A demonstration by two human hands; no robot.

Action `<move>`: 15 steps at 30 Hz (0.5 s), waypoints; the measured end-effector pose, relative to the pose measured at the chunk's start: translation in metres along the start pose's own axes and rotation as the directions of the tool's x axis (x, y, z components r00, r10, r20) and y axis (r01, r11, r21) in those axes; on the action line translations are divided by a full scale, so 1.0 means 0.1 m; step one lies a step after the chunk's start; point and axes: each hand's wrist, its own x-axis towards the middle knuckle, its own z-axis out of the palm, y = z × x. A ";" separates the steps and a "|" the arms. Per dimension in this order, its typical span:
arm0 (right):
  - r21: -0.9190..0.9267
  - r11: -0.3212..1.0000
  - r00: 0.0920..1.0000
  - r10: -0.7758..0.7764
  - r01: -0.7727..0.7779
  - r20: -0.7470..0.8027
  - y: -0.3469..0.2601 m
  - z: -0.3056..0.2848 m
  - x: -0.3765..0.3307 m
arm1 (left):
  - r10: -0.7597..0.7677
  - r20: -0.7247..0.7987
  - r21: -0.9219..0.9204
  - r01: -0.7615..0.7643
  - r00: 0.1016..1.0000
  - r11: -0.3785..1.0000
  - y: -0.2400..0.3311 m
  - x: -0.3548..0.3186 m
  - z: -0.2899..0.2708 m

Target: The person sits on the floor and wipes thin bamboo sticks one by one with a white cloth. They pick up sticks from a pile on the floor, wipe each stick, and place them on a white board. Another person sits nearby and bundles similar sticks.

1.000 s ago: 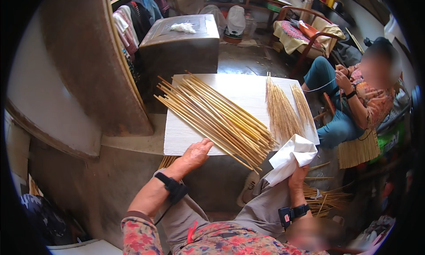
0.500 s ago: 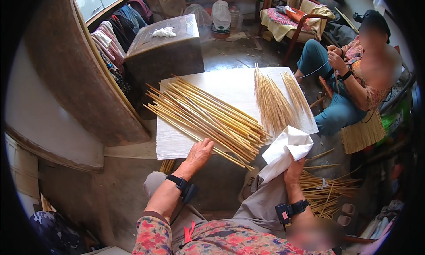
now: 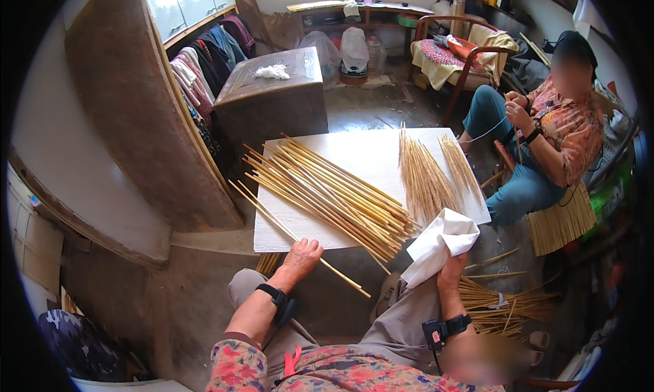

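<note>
A single long yellow stalk (image 3: 344,279) is gripped in my left hand (image 3: 301,257) near the table's front edge. It slants from the table's left side down toward my knees, apart from the rest. Just beyond it, a loose pile of similar stalks (image 3: 334,198) lies across the white table (image 3: 357,140). My right hand (image 3: 451,271) is closed round a bunched white cloth (image 3: 443,239) above my right knee. Behind the cloth lie two bundles of feathery brown plant tops: a larger bundle (image 3: 426,177) and a thinner bundle (image 3: 458,162).
At the right sits a co-worker (image 3: 558,126), hands on a thin white cord. More stalks (image 3: 504,300) lie on the floor by my right leg. A wooden cabinet (image 3: 272,109) with white string (image 3: 272,72) stands behind the table, and an armchair (image 3: 463,58) at the back.
My left hand has drawn one stalk out of the pile toward me, off the table's front edge. My right hand still holds the cloth. The view has tilted up slightly.
</note>
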 end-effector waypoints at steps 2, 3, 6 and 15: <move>-0.003 1.000 1.000 -0.005 0.005 0.013 -0.03 0.02 0.00 | 0.009 0.003 0.011 -0.009 1.000 1.000 0.00 -0.11 -0.09; 0.011 1.000 1.000 -0.001 0.000 0.016 -0.05 0.05 -0.02 | 0.008 -0.018 0.017 -0.008 1.000 1.000 0.00 -0.17 -0.19; 0.028 1.000 0.999 0.004 -0.005 0.032 -0.08 0.08 -0.03 | -0.014 -0.050 0.005 0.014 0.999 1.000 0.06 -0.34 -0.62; 0.212 0.911 0.919 0.295 -0.353 0.263 -0.32 0.51 -0.32 | 0.071 -0.279 -0.105 -0.104 0.958 0.989 0.08 -0.81 -1.78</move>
